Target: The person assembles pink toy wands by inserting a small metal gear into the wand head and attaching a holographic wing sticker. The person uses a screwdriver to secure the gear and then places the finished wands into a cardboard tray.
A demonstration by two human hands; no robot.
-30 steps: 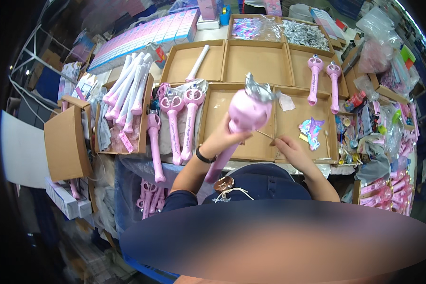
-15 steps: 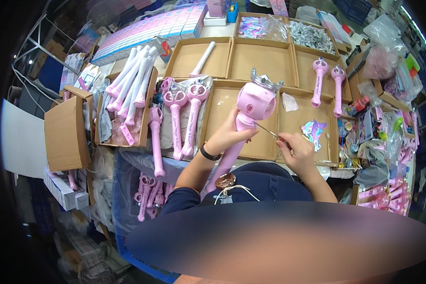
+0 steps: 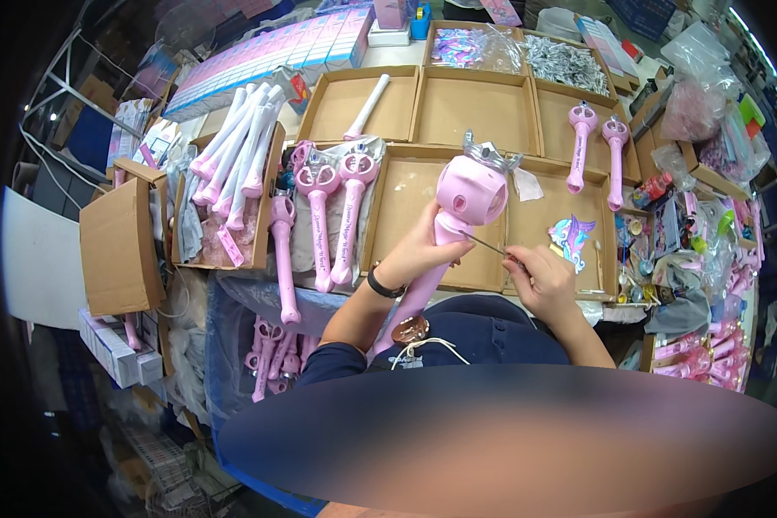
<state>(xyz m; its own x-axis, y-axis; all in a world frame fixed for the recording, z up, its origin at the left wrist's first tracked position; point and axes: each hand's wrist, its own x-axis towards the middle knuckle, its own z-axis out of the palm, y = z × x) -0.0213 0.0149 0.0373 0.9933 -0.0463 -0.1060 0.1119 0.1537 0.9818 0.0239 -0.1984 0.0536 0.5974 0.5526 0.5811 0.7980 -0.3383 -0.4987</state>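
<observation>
Fingers (image 3: 455, 250), left hand (image 3: 416, 249): curled closed around the neck of a silver-crowned pink toy wand (image 3: 472, 192), head up, shaft slanting down toward the wearer's body; held so, I judge, to brace it against the tool.
Right hand (image 3: 546, 278): fingertips pinched together on a slim metal tool (image 3: 485, 243), its tip at the wand's collar; whether it enters, I cannot tell.
Beneath the wand: cardboard tray (image 3: 392, 217).
Right of the wand: blue-and-purple tail-shaped cutout (image 3: 571, 240), apparently within easy reach.
Left of the wand: pink wands (image 3: 319, 226) on grey cloth, perhaps cushioned against scratches; farther left, white-and-pink handles (image 3: 243, 148), boxed upright.
</observation>
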